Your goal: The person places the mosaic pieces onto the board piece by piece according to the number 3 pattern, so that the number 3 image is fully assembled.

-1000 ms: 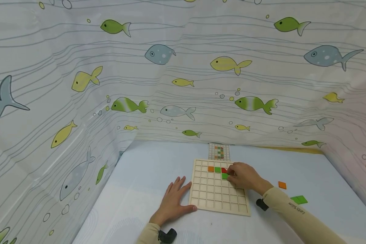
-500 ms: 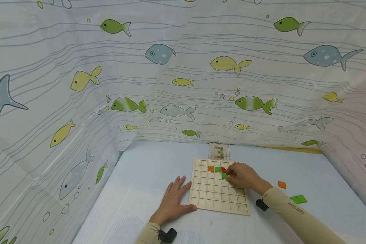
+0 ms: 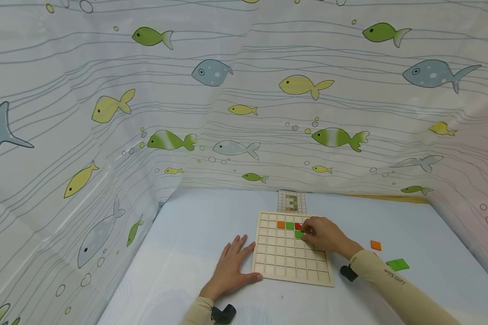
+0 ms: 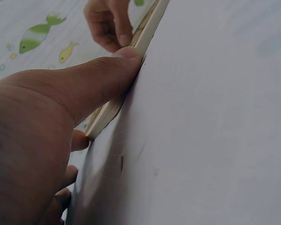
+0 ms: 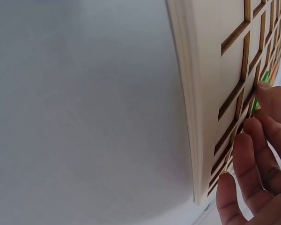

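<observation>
A light wooden board (image 3: 280,260) with a grid of square recesses lies flat on the table. My left hand (image 3: 232,267) rests at its left side, fingers spread and straight, with the thumb on the board's edge in the left wrist view. Over the upper right squares, my right hand (image 3: 324,234) has thumb and index finger pinching a green square tile (image 5: 255,104) at the board. In the upper rows sit an orange tile (image 3: 281,225), a green tile (image 3: 290,225) and a red piece (image 3: 298,226), the last partly behind the right fingertips.
Behind the board lies a pattern card (image 3: 282,204) printed with coloured squares. On the table to the right are a loose orange tile (image 3: 376,245) and green tiles (image 3: 397,264) beside the right forearm. A fish-patterned sheet (image 3: 268,131) surrounds the table.
Both hands and the tiles on the board stay almost still. The head view shifts very slightly.
</observation>
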Action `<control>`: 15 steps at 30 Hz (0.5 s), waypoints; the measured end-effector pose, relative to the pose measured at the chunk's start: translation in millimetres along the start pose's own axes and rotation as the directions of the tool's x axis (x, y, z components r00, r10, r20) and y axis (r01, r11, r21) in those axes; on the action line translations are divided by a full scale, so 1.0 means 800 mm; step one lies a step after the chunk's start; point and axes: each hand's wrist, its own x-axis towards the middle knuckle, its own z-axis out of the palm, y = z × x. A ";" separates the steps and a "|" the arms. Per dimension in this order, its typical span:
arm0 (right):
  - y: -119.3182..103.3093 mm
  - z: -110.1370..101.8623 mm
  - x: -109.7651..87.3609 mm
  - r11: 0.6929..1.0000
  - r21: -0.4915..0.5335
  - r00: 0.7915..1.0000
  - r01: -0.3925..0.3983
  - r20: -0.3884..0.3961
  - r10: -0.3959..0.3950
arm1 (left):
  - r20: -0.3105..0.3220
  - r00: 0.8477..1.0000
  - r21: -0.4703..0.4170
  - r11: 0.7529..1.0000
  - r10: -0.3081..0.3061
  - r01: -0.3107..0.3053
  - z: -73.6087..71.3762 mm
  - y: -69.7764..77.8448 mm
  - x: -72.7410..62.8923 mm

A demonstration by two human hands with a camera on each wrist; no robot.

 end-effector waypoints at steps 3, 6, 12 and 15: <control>0.002 0.000 0.001 1.000 0.020 1.000 0.021 -0.005 -0.021 | -0.005 1.000 -0.001 1.000 0.005 -0.005 0.000 -0.001 0.000; 0.004 0.000 0.000 0.999 0.034 0.999 0.035 -0.005 -0.034 | -0.007 1.000 -0.001 1.000 0.008 -0.008 0.000 -0.002 0.000; 0.005 -0.003 -0.002 0.997 0.077 0.999 0.031 0.005 -0.032 | -0.006 1.000 -0.007 1.000 0.010 -0.011 0.000 -0.002 -0.001; 0.008 -0.006 -0.003 0.994 0.110 1.000 0.022 0.004 -0.022 | -0.003 1.000 -0.007 1.000 0.006 -0.006 -0.001 0.000 -0.002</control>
